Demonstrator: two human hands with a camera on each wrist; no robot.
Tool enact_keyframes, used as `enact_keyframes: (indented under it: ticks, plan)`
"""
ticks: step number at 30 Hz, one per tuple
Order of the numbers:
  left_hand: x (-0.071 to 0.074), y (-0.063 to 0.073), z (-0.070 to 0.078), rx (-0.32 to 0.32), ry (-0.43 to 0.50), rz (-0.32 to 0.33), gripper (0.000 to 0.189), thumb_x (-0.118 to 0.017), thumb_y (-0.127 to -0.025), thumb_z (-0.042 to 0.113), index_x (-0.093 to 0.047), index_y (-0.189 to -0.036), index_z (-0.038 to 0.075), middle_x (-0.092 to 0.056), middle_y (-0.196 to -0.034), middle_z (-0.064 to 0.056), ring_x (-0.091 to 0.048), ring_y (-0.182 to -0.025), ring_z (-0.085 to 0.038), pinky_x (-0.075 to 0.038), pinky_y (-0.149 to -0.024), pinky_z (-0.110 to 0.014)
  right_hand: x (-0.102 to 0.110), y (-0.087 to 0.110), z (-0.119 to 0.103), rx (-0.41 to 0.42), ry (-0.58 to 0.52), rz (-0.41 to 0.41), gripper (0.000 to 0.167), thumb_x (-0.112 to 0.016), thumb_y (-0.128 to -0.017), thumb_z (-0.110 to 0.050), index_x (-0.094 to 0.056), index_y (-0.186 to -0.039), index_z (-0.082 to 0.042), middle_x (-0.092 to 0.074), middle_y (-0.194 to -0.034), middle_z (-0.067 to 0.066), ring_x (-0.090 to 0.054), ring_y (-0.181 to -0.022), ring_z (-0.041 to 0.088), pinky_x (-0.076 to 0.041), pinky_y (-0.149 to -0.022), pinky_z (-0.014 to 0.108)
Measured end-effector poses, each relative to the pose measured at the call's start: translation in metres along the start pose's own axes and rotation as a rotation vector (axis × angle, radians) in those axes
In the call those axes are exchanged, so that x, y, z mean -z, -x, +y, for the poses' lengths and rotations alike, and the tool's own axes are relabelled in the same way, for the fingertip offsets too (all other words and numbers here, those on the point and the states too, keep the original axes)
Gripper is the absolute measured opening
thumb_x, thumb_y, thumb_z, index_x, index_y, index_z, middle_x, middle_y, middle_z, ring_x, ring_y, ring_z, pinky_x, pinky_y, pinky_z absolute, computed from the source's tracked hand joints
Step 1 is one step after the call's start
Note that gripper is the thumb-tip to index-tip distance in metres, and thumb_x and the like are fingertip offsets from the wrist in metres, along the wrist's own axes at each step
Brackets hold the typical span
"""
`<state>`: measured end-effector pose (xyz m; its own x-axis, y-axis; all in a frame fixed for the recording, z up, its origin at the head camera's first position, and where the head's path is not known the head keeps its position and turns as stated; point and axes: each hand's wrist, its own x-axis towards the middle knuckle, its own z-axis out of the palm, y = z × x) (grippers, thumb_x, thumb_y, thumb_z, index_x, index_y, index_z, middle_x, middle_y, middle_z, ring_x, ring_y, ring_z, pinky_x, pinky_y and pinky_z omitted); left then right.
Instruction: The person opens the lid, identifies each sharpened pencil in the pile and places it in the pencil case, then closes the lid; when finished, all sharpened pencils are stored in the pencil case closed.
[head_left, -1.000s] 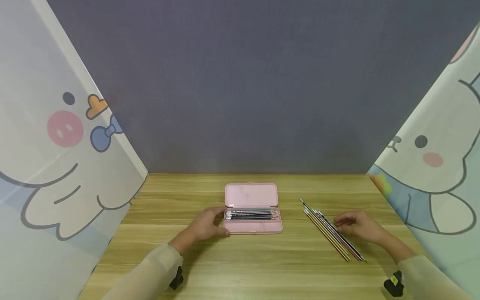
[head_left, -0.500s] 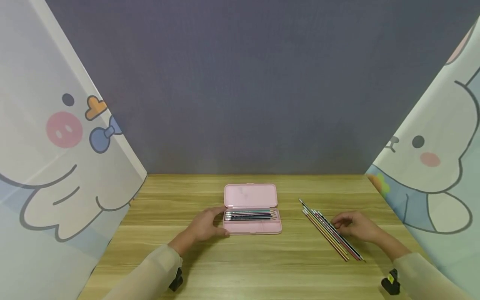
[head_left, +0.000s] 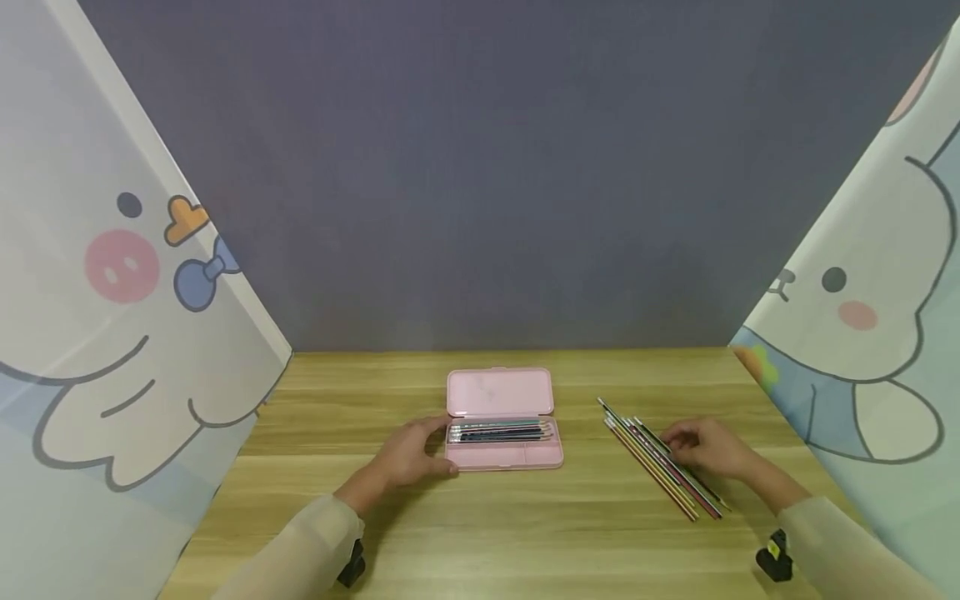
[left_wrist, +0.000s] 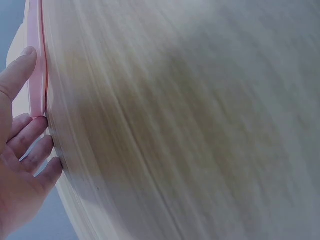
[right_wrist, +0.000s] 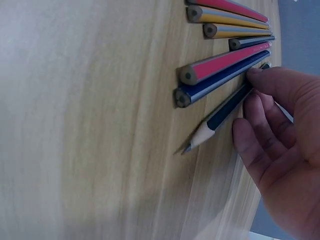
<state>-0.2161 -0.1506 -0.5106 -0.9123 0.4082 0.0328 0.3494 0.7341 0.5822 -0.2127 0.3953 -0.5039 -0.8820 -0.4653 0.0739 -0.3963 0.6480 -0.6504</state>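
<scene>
A pink pencil case lies open in the head view, its lid folded back, with several dark pencils in its rear compartment. My left hand grips the case's left end; in the left wrist view the thumb lies along the front wall and the fingertips touch the end. Over at the right, my right hand pinches a dark sharpened pencil between thumb and fingers. That pencil slants beside a loose pile of pencils, with red, yellow and blue ones showing in the right wrist view.
The wood-grain table ends at a dark grey back panel. Cartoon-printed panels stand at the left and right. The case's front has two smaller compartments.
My right hand has taken hold of the outermost dark pencil and shifted it slightly off the pile, its point moving away from the others. The left hand stays at the case.
</scene>
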Motion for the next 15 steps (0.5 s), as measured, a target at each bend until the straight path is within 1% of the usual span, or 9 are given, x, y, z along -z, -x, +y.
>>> enact_keyframes:
  ticks: [4,8,10,12,15]
  plan:
    - [0.002,-0.001,0.001,-0.003,-0.004,-0.003,0.088,-0.091,-0.074,0.043,-0.054,-0.148,0.012,-0.057,-0.149,-0.01,-0.053,-0.138,-0.035,-0.044,-0.113,-0.055,0.001,-0.002,0.001,-0.031,0.02,0.002,0.02,-0.078,-0.085,-0.005,-0.076,-0.105,0.001,-0.073,-0.088,0.0,-0.062,-0.078,-0.003,-0.055,-0.065,0.023]
    - [0.002,-0.002,0.001,-0.004,-0.012,-0.012,0.088,-0.091,-0.075,0.044,-0.054,-0.149,0.013,-0.058,-0.149,-0.01,-0.053,-0.138,-0.035,-0.044,-0.113,-0.055,0.002,-0.004,0.0,-0.062,0.014,-0.009,0.022,-0.077,-0.084,-0.004,-0.076,-0.105,0.002,-0.074,-0.088,0.001,-0.062,-0.077,-0.003,-0.055,-0.064,0.023]
    - [0.001,-0.002,0.001,-0.009,-0.011,-0.014,0.089,-0.091,-0.074,0.044,-0.054,-0.149,0.012,-0.058,-0.148,-0.01,-0.054,-0.137,-0.036,-0.045,-0.112,-0.056,0.003,-0.006,-0.002,-0.075,0.003,-0.021,0.022,-0.075,-0.085,-0.003,-0.075,-0.107,0.004,-0.073,-0.089,0.002,-0.061,-0.076,-0.003,-0.055,-0.061,0.023]
    - [0.001,-0.002,0.001,-0.003,-0.009,-0.016,0.089,-0.091,-0.074,0.043,-0.054,-0.149,0.013,-0.058,-0.148,-0.01,-0.054,-0.137,-0.035,-0.045,-0.112,-0.055,0.004,-0.01,-0.007,-0.08,-0.025,-0.033,0.023,-0.074,-0.087,-0.002,-0.074,-0.109,0.005,-0.073,-0.09,0.004,-0.061,-0.073,-0.002,-0.054,-0.057,0.024]
    - [0.001,-0.002,0.0,0.004,-0.001,-0.014,0.088,-0.092,-0.074,0.043,-0.055,-0.148,0.014,-0.06,-0.147,-0.009,-0.055,-0.136,-0.034,-0.045,-0.112,-0.055,0.008,-0.019,-0.019,-0.063,-0.058,-0.052,0.023,-0.071,-0.091,-0.001,-0.073,-0.112,0.007,-0.073,-0.093,0.008,-0.059,-0.07,0.001,-0.053,-0.052,0.025]
